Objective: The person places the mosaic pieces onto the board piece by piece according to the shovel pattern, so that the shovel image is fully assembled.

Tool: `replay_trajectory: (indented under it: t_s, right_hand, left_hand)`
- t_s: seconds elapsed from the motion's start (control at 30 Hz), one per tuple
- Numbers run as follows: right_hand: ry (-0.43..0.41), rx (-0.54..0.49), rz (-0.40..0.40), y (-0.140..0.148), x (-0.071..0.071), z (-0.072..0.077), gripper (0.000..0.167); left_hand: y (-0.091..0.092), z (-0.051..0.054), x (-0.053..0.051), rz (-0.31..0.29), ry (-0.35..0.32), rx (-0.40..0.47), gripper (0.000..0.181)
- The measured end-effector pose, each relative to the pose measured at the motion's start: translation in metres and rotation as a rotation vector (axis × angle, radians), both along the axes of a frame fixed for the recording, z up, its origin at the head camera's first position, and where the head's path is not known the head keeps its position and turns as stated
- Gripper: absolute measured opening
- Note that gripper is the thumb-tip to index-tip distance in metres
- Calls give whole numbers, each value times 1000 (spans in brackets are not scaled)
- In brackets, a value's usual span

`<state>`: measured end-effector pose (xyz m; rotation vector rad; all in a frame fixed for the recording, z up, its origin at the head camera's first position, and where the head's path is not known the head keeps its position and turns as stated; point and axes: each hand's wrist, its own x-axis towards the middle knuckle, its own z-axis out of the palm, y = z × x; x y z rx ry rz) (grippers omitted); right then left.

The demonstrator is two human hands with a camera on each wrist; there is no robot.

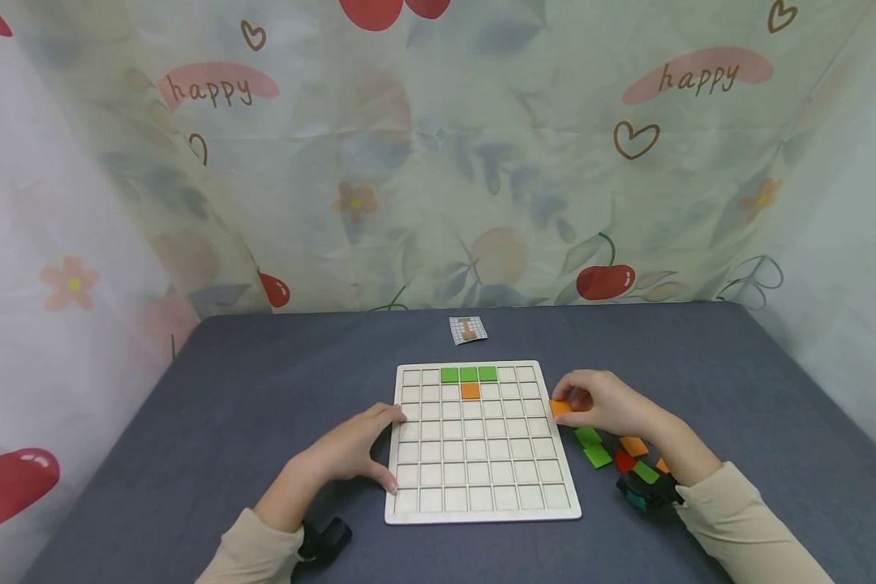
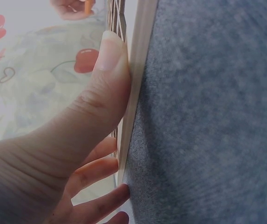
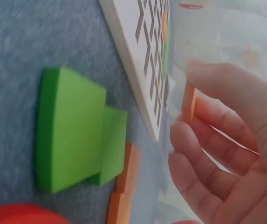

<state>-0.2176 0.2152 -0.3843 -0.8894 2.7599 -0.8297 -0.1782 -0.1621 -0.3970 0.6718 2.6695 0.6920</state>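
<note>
A white grid board (image 1: 484,500) lies on the dark cloth-covered table. Three green tiles (image 1: 469,375) fill neighbouring cells of its far row, and one orange tile (image 1: 470,391) sits just below the middle one. My left hand (image 1: 354,446) rests on the board's left edge, thumb and fingers spread apart; in the left wrist view the thumb (image 2: 107,70) lies along the rim. Beside the board's right edge, my right hand (image 1: 602,401) pinches another orange tile (image 3: 188,102) between thumb and fingers, held above the table.
Loose green tiles (image 1: 597,456), a red tile (image 1: 624,461) and orange tiles (image 1: 633,446) lie right of the board, partly under the right forearm. A small pattern card (image 1: 468,329) lies beyond the board. A printed curtain (image 1: 438,162) hangs behind the table.
</note>
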Motion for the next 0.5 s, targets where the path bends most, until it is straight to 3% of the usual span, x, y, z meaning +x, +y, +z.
replay_trajectory:
  t_s: [0.5]
  right_hand:
    - [44, -67, 25, -22, 2, 3, 23]
  left_hand:
    - [0, 1, 0, 0, -3, -6, 90]
